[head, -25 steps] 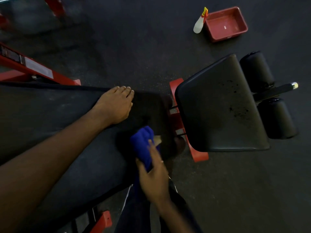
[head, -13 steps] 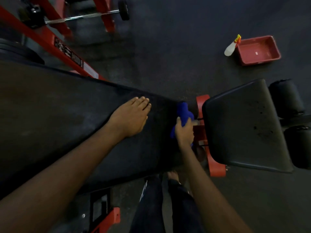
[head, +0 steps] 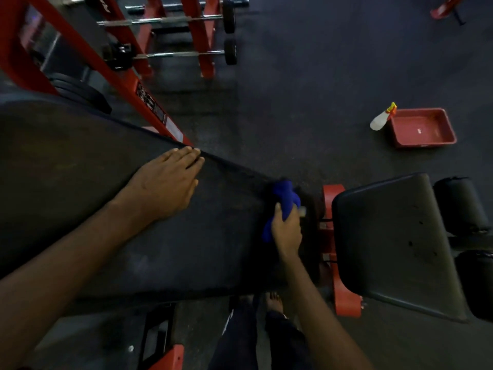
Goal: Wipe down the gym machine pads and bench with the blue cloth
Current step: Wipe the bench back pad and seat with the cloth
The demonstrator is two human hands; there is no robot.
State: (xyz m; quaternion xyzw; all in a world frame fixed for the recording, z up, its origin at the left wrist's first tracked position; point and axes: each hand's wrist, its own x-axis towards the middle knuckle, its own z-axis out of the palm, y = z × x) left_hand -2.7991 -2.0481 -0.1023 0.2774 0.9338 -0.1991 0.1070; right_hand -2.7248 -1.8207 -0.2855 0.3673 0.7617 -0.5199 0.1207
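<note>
Cloth, blue, bunched (head: 285,197): lies at the narrow end of the long black padded bench (head: 106,214), gripped by the right hand (head: 286,232), fingers curled round it. Left hand (head: 165,182): flat at the bench's far edge, fingers straight and close together. Step in hand, as judged: wiping the bench end. Next move probably calls for a rightward reach to the black seat pad (head: 394,244) and black roller pads (head: 458,206). Beyond: white spray bottle (head: 380,121) beside a red plastic tray (head: 424,143).

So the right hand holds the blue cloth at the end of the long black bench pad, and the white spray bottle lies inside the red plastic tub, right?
Not quite: in the head view the white spray bottle lies on the floor beside the red plastic tub, not inside it. The rest is right.
</note>
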